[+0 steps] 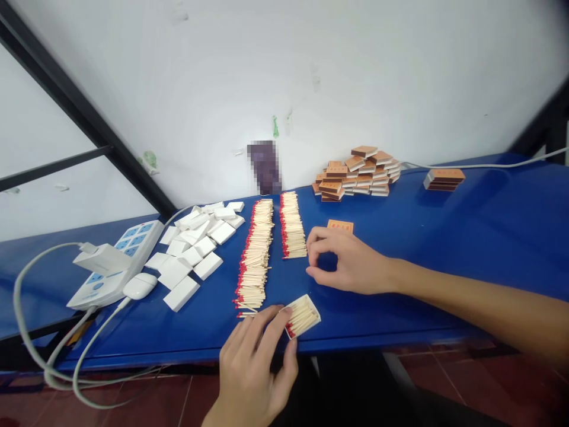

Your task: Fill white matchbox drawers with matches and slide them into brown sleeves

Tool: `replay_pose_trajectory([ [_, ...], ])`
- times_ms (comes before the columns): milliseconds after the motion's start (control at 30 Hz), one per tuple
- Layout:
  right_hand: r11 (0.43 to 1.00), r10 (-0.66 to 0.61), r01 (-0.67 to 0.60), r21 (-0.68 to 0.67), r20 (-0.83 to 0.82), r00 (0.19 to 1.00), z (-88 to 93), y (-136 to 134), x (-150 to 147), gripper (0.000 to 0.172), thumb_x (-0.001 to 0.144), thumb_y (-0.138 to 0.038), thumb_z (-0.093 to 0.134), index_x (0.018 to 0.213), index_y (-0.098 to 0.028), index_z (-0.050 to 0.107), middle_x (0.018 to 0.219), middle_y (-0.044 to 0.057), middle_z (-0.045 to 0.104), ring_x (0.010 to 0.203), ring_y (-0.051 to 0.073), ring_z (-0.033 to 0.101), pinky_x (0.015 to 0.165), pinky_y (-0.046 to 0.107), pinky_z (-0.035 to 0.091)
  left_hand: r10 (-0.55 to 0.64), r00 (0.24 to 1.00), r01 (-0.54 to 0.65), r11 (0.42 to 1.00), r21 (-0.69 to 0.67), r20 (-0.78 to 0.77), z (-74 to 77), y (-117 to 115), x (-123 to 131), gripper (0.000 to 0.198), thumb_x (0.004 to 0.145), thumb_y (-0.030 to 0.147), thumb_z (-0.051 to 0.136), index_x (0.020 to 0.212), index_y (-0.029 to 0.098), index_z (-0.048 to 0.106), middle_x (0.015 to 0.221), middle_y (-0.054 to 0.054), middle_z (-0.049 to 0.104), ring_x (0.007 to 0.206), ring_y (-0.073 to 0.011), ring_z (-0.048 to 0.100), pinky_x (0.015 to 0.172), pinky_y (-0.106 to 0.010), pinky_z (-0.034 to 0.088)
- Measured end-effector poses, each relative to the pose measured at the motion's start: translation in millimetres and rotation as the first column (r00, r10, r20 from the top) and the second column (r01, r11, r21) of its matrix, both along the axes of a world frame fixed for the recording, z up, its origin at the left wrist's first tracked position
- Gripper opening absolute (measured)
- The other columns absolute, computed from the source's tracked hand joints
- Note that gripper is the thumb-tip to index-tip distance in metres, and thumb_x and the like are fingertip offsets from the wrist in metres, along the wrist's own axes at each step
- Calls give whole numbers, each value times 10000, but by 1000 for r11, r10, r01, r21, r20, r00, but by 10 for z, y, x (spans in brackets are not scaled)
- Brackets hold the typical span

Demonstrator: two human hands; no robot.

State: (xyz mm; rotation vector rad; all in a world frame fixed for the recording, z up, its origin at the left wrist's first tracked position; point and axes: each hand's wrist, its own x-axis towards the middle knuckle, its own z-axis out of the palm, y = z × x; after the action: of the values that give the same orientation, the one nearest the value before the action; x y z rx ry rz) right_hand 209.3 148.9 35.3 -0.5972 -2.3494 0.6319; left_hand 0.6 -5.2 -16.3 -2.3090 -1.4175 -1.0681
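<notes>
My left hand (255,367) grips a small white matchbox tray (302,315) filled with red-tipped matches, at the near edge of the blue table (466,237). My right hand (344,261) rests on the table with its fingers curled, its fingertips touching the near end of the right row of matches (292,225). A longer row of matches (255,255) lies to the left of it. One orange matchbox sleeve (340,225) lies flat just behind my right hand.
A heap of empty white trays (195,243) sits at the left. A pile of orange matchboxes (358,172) and a small separate stack (444,178) stand at the back. A white power strip (115,261) with cables and a white earbud case (140,286) lie far left.
</notes>
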Motion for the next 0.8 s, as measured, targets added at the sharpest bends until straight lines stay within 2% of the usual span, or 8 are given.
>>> replay_pose_trajectory([
  [100, 997, 58, -59, -53, -33, 998, 29, -2, 20, 212, 870, -252, 643, 681, -170, 591, 739, -1, 568, 663, 112, 516, 638, 242, 397, 5, 1000, -5, 1000, 0, 8, 9, -3, 13, 278, 918, 123, 576, 1192, 145, 618, 1106, -93, 723, 960, -203, 677, 852, -316, 527],
  [200, 999, 44, -44, 17, 15, 999, 3, 8, 12, 208, 911, -273, 600, 733, -168, 625, 626, -31, 509, 577, 103, 451, 580, 243, 340, 10, 1000, -10, 1000, 0, 3, 4, -4, 21, 277, 919, 133, 574, 1193, 142, 614, 1100, -93, 728, 950, -206, 679, 844, -319, 525],
  [300, 990, -45, 24, 143, 148, 988, -83, 52, -10, 162, 927, -245, 563, 868, -161, 689, 681, -6, 579, 624, 122, 493, 616, 258, 334, 17, 1000, -17, 1000, 21, -17, -22, 3, 21, 291, 915, 129, 576, 1204, 133, 610, 1095, -99, 733, 939, -213, 678, 827, -327, 521],
  [367, 979, -96, 51, 195, 227, 969, -138, 85, -22, 198, 939, -236, 543, 1001, -169, 718, 739, 14, 637, 649, 137, 524, 629, 269, 332, 19, 999, -18, 999, 31, -30, -39, 7, 19, 302, 912, 124, 581, 1212, 127, 610, 1102, -106, 733, 942, -220, 677, 822, -335, 517],
  [567, 969, -136, 58, 242, 318, 938, -164, 71, -41, 281, 967, -252, 528, 1167, -210, 720, 884, 44, 725, 756, 172, 630, 649, 285, 338, 21, 999, -19, 999, 44, -40, -41, 5, 18, 286, 913, 128, 577, 1196, 127, 621, 1095, -109, 737, 933, -228, 675, 801, -342, 513],
  [800, 940, -123, -12, 340, 370, 921, -139, 15, -45, 260, 972, -240, 507, 1094, -192, 732, 817, 40, 705, 710, 168, 631, 622, 302, 307, 43, 996, -36, 995, 88, -75, -54, 22, 29, 304, 910, 138, 581, 1211, 110, 615, 1066, -128, 748, 877, -233, 676, 753, -344, 512],
])
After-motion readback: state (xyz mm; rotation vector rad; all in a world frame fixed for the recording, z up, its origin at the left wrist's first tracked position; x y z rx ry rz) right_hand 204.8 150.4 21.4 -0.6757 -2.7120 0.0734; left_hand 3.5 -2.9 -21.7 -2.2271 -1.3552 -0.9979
